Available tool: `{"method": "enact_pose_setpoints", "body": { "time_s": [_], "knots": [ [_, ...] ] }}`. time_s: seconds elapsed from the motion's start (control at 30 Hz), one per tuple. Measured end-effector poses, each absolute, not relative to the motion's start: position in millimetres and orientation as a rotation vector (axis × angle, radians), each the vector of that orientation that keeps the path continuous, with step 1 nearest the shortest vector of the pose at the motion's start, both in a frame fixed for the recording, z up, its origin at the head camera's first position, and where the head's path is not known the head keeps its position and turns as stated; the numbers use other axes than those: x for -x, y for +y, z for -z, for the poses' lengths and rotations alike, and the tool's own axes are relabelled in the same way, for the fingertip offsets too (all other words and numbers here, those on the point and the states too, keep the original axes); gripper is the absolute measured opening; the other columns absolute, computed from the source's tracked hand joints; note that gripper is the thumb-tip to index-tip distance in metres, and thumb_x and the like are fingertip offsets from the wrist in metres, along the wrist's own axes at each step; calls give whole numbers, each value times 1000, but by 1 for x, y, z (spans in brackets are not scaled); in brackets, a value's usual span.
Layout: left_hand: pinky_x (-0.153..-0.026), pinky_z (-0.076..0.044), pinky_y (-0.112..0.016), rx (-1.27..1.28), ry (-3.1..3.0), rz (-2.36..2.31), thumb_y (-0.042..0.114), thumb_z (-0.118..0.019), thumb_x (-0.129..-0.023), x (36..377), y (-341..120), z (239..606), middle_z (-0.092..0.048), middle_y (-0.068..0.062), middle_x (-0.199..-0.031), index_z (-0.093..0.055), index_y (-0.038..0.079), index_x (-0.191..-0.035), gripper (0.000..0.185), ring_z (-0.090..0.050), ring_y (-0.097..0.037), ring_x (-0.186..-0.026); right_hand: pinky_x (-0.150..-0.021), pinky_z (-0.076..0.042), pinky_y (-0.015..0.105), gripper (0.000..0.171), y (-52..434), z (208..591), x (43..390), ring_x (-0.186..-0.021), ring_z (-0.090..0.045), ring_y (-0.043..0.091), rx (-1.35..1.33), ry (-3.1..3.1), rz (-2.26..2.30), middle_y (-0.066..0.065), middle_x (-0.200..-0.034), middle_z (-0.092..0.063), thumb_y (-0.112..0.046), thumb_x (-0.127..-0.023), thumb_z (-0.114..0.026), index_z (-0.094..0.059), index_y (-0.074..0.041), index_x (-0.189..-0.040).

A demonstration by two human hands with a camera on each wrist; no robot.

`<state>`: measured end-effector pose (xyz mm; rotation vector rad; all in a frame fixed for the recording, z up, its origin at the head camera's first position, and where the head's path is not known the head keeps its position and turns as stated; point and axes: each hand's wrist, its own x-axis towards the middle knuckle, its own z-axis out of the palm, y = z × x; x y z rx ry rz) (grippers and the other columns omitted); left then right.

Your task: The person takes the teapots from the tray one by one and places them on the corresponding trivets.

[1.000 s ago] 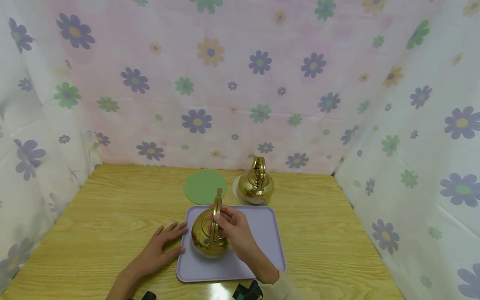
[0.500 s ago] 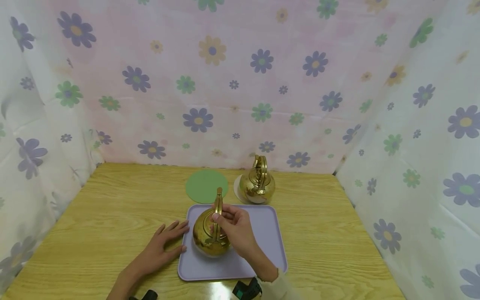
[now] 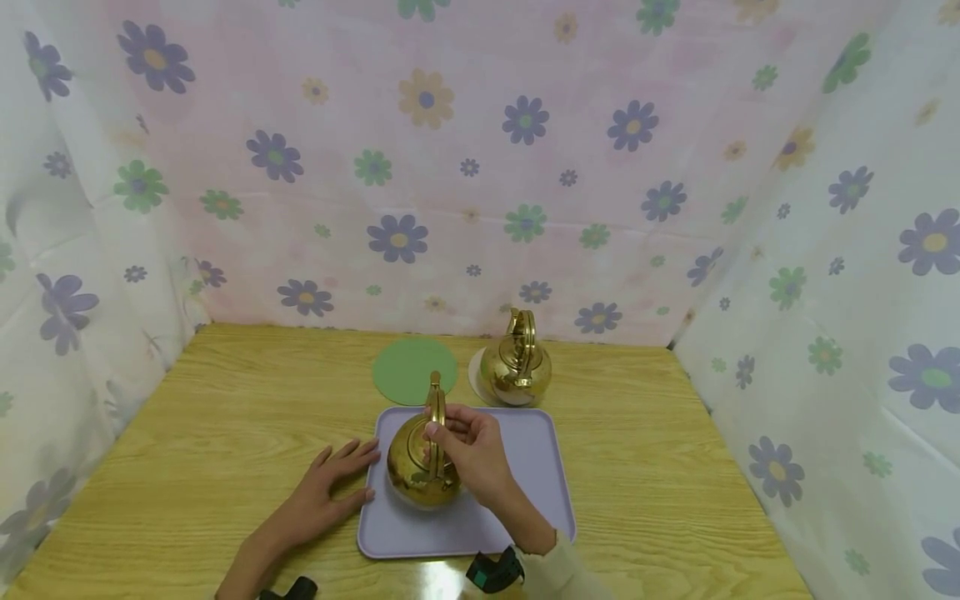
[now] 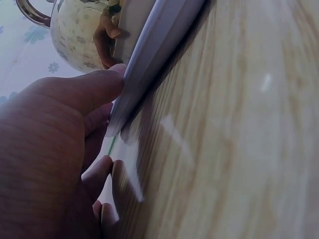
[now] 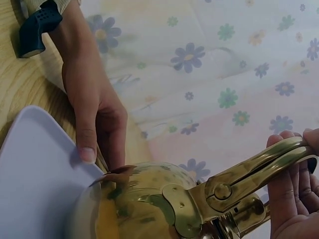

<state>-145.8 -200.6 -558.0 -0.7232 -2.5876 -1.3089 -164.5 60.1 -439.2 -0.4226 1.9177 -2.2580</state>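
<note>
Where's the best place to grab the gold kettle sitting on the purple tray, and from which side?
Take the gold kettle by its arched handle, coming from above. The handle stands upright over the round, smooth body, which gives little to hold. The right hand already grips the handle, while the left hand touches the purple tray at its edge.

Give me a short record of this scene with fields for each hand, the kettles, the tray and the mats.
Right hand: grips the arched handle of the near shiny gold metal kettle
Left hand: flat on the wooden table, fingers touching the tray's left edge
Tray: lilac rectangular plastic tray, holding the near kettle
Second gold metal kettle: stands behind the tray on a pale round mat
Green round mat: bare, left of the second kettle
</note>
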Motion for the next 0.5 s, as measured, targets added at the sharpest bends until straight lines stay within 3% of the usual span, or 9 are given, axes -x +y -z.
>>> {"method": "enact_pose_setpoints", "body": {
  "time_s": [0.1, 0.2, 0.3, 0.4, 0.5],
  "knots": [
    [-123, -4, -32, 721, -2588, 1311, 21, -78, -90, 145, -200, 557, -55, -14, -149, -64, 8, -137, 51, -39, -50, -140, -71, -61, 23, 34, 61, 438, 165, -78, -70, 7, 444, 1900, 2254, 21, -97, -71, -1, -98, -64, -58, 22, -122],
    [-123, -3, -30, 720, -2590, 1309, 22, -78, -90, 144, -199, 556, -55, -14, -149, -64, 9, -137, 51, -40, -50, -140, -70, -61, 24, 34, 62, 437, 166, -74, -70, 7, 456, 1912, 2239, 8, -92, -72, -2, -98, -65, -59, 21, -121],
    [-124, -5, -33, 720, -2590, 1307, 22, -78, -90, 144, -199, 554, -55, -14, -149, -64, 9, -137, 51, -40, -48, -140, -72, -61, 24, 33, 62, 437, 167, -77, -71, 7, 454, 1950, 2221, 9, -93, -73, -3, -98, -66, -60, 20, -121],
    [-123, -10, -47, 722, -2583, 1303, 21, -78, -90, 144, -198, 552, -56, -14, -149, -65, 9, -137, 50, -42, -46, -141, -74, -60, 23, 32, 63, 437, 170, -79, -71, 8, 449, 1991, 2204, 17, -96, -73, -3, -97, -66, -62, 19, -120],
    [-121, -13, -55, 719, -2582, 1302, 21, -78, -90, 144, -197, 551, -56, -13, -149, -65, 10, -137, 50, -42, -45, -141, -75, -60, 24, 32, 64, 437, 172, -79, -71, 8, 447, 2006, 2191, 15, -95, -73, -4, -97, -66, -62, 18, -120]
  ]
}}
